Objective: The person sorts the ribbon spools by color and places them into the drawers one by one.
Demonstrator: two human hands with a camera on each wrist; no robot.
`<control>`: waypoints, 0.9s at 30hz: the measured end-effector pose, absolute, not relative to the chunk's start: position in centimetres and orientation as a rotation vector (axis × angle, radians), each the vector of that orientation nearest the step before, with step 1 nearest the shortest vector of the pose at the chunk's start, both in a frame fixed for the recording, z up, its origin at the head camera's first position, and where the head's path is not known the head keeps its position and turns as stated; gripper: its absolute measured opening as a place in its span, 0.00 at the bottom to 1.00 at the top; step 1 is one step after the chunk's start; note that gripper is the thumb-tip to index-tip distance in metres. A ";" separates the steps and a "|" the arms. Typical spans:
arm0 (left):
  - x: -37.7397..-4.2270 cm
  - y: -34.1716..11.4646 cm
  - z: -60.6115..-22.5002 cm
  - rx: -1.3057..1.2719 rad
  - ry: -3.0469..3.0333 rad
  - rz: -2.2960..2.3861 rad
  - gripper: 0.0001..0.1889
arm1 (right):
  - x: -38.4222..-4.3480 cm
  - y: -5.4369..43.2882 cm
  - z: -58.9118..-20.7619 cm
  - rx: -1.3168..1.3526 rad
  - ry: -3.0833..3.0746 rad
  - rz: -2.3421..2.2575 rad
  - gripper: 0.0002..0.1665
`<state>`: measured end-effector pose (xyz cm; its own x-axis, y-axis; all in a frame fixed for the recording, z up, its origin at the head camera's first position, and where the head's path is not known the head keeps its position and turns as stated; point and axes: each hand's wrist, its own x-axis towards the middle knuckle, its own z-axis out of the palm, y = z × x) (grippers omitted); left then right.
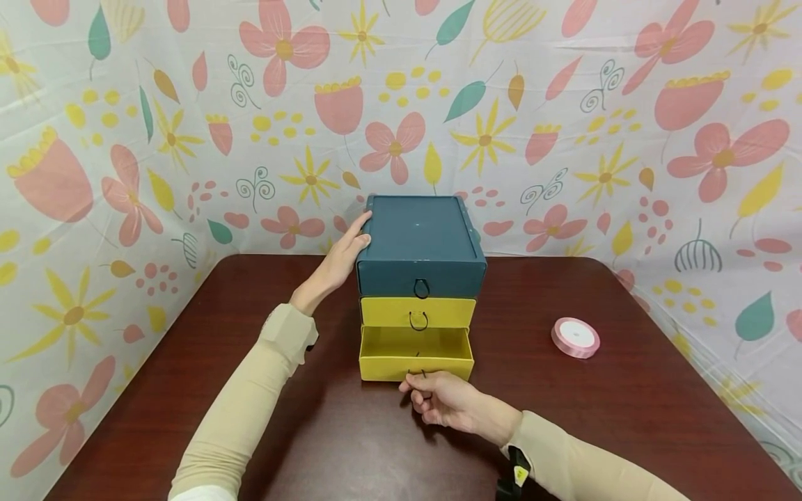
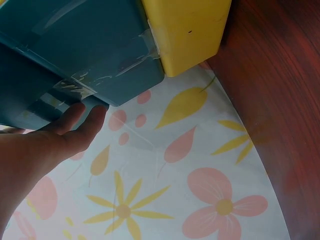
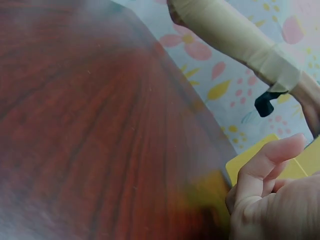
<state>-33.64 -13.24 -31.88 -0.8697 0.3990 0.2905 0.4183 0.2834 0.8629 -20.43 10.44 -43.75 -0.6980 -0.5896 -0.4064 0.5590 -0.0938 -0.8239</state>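
Observation:
A small drawer unit stands on the table, with a blue top box (image 1: 416, 229), a yellow middle drawer (image 1: 383, 312) and a yellow bottom drawer (image 1: 383, 370). The bottom drawer is pulled partway out, and its inside shows bare. At its front, my right hand (image 1: 452, 403) pinches the black cord loop (image 1: 423, 374), mostly hidden by the fingers. My left hand (image 1: 343, 256) rests against the upper left side of the blue box, fingers extended along it. In the left wrist view, the fingertips (image 2: 97, 114) touch the blue casing beside strips of clear tape.
A pink ribbon roll (image 1: 575, 338) lies on the dark red-brown table (image 1: 626, 417), right of the drawers. Behind the table hangs a flower-printed cloth (image 1: 401, 90). Another black cord loop (image 1: 421, 288) hangs on the blue box's front.

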 end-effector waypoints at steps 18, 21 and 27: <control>-33.7 -13.3 -31.9 -0.777 -2.526 -1.630 0.31 | -18.2 10.9 -43.8 -0.079 1.374 -1.830 0.12; -33.7 -13.3 -31.9 -0.793 -2.505 -1.666 0.32 | -18.0 11.0 -43.8 -0.082 1.365 -1.825 0.12; -33.7 -13.3 -32.0 -0.818 -2.480 -1.737 0.31 | -17.5 11.0 -43.9 -0.088 1.356 -1.826 0.12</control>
<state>-33.71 -13.32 -32.04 -0.8640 0.4093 0.2933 0.4155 0.2504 0.8745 -17.48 10.97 -43.92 -0.6458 -0.6487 -0.4027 0.5728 -0.0629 -0.8173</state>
